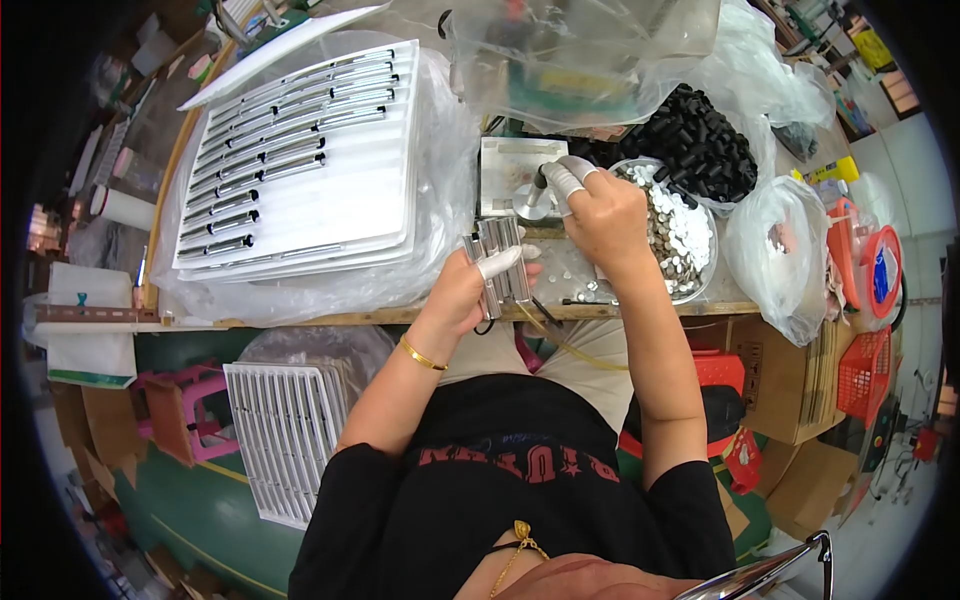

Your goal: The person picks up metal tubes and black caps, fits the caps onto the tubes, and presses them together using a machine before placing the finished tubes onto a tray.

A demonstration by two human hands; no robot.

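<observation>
My left hand (474, 284) is closed around several short, shiny metal tubes (500, 250), with its thumb, covered by a white finger cot, lying across them. My right hand (606, 208) also wears white finger cots; its thumb and fingers pinch a small black piece (541, 178), perhaps a cap, partly hidden by the fingers. Just under that piece is a round metal disc (533, 203) in front of a pale metal block (520, 160). Right of my right hand stands a bowl (712, 262) of small silver discs (685, 230). Behind it lies a heap of black caps (705, 145).
At left, stacked white foam trays (390, 200) carry rows of chrome tubes with black ends. Another loaded tray (275, 440) sits below the table edge. Clear plastic bags (785, 250) and a red basket (865, 375) are at right. A plastic-covered machine (580, 60) stands behind.
</observation>
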